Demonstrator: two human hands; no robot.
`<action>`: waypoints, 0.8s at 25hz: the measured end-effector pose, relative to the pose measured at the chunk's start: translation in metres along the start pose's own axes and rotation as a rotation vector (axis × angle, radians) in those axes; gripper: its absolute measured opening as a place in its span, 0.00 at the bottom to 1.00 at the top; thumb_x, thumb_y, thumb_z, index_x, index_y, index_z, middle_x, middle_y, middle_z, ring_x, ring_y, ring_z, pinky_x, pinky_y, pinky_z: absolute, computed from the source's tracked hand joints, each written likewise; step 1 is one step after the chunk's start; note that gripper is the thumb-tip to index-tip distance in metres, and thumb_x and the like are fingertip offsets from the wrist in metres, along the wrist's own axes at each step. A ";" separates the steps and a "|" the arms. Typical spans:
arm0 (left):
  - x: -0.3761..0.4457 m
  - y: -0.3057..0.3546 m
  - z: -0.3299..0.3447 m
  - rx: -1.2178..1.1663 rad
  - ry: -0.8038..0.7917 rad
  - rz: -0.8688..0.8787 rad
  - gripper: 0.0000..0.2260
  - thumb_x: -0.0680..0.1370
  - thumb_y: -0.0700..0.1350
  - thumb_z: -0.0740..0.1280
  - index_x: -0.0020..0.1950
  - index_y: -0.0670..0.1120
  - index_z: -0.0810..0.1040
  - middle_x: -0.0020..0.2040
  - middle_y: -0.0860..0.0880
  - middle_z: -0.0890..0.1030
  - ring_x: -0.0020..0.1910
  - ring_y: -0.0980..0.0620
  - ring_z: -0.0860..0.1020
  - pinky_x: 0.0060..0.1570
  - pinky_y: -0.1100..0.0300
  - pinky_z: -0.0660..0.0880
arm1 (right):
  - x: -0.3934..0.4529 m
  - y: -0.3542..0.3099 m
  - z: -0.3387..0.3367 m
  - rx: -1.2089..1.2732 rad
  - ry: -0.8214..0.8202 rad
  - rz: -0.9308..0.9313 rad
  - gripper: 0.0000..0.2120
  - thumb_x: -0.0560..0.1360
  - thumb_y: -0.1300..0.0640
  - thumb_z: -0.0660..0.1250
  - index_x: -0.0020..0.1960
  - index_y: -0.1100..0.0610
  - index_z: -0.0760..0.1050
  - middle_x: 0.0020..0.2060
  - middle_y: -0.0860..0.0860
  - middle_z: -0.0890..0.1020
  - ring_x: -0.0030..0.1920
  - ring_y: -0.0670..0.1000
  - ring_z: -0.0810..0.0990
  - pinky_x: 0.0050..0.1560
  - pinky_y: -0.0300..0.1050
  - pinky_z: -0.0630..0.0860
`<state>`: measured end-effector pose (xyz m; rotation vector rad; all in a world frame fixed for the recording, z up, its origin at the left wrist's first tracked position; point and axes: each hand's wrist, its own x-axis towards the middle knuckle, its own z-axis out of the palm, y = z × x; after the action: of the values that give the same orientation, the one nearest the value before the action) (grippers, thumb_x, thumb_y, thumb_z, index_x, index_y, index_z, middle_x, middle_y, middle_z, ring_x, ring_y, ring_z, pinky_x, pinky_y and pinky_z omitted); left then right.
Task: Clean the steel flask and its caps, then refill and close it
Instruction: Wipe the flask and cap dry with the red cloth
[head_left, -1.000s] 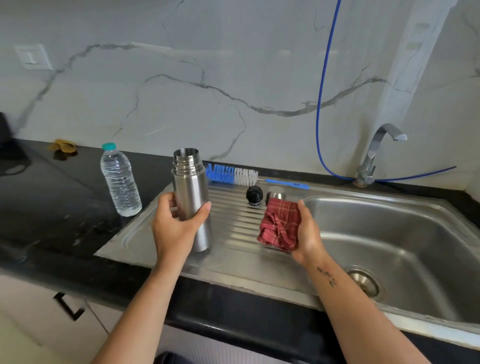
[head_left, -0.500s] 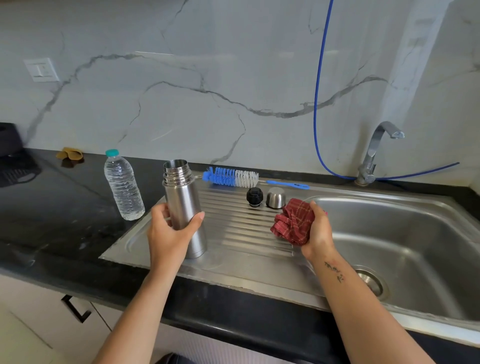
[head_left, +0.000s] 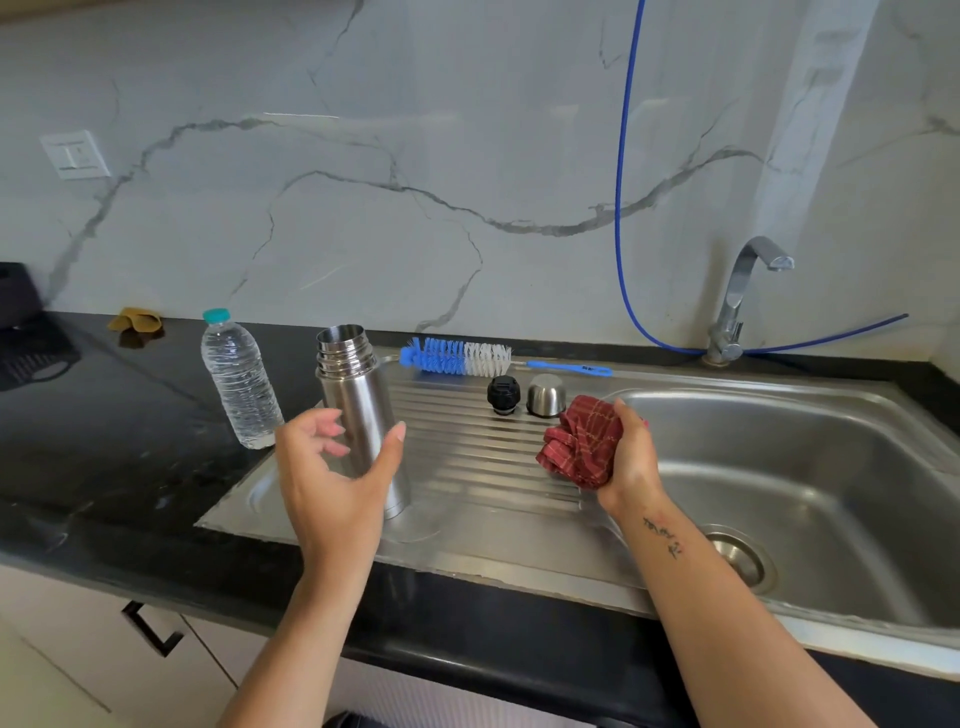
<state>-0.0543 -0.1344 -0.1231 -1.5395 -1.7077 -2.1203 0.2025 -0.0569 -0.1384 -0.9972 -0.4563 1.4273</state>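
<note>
- The steel flask (head_left: 363, 415) stands upright and uncapped on the ribbed draining board (head_left: 483, 457) of the sink (head_left: 810, 467), close to the board's left edge.
- The left hand (head_left: 332, 478) is open around the flask: thumb on the right side, fingers spread on the left. From this angle I cannot be sure whether the palm touches the steel or is just apart from it, but nothing is gripped.
- The right hand (head_left: 626, 457) grips a crumpled red checked cloth (head_left: 582, 444) above the board, near the basin.
- The black inner cap (head_left: 503, 395) and the steel outer cap (head_left: 546, 395) sit side by side further back on the board, and the blue bottle brush (head_left: 457, 357) lies behind them.
- A full water bottle (head_left: 238, 379) stands on the black counter (head_left: 104, 441), to the left of the flask.
- Risks, in my judgement: the flask is tall and narrow and stands on ridges, so a knock from the open hand could tip it over. The small caps may be swept into the basin by the cloth. Also, pouring from the bottle into the narrow mouth could spill water.
</note>
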 end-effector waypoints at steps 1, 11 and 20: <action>-0.005 0.009 0.004 -0.015 -0.020 0.036 0.23 0.70 0.49 0.81 0.57 0.45 0.74 0.50 0.48 0.76 0.44 0.47 0.76 0.44 0.58 0.74 | 0.000 0.000 0.000 -0.003 0.008 0.000 0.24 0.84 0.42 0.56 0.62 0.61 0.78 0.45 0.62 0.87 0.43 0.62 0.87 0.55 0.69 0.81; 0.007 0.000 0.154 0.187 -0.556 0.075 0.20 0.79 0.48 0.72 0.68 0.44 0.73 0.62 0.48 0.76 0.60 0.48 0.76 0.55 0.57 0.75 | 0.016 -0.004 -0.005 0.051 0.027 -0.031 0.23 0.84 0.44 0.58 0.61 0.62 0.79 0.43 0.61 0.87 0.43 0.63 0.86 0.50 0.66 0.83; 0.033 -0.057 0.231 0.411 -0.727 -0.171 0.14 0.79 0.49 0.72 0.60 0.43 0.76 0.57 0.44 0.78 0.54 0.47 0.77 0.46 0.56 0.72 | 0.039 -0.008 -0.006 0.021 0.037 -0.063 0.19 0.84 0.45 0.59 0.63 0.58 0.78 0.49 0.61 0.87 0.47 0.64 0.87 0.48 0.67 0.83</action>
<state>0.0497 0.0785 -0.1615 -2.2214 -2.3425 -1.1634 0.2173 -0.0203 -0.1469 -0.9821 -0.4415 1.3525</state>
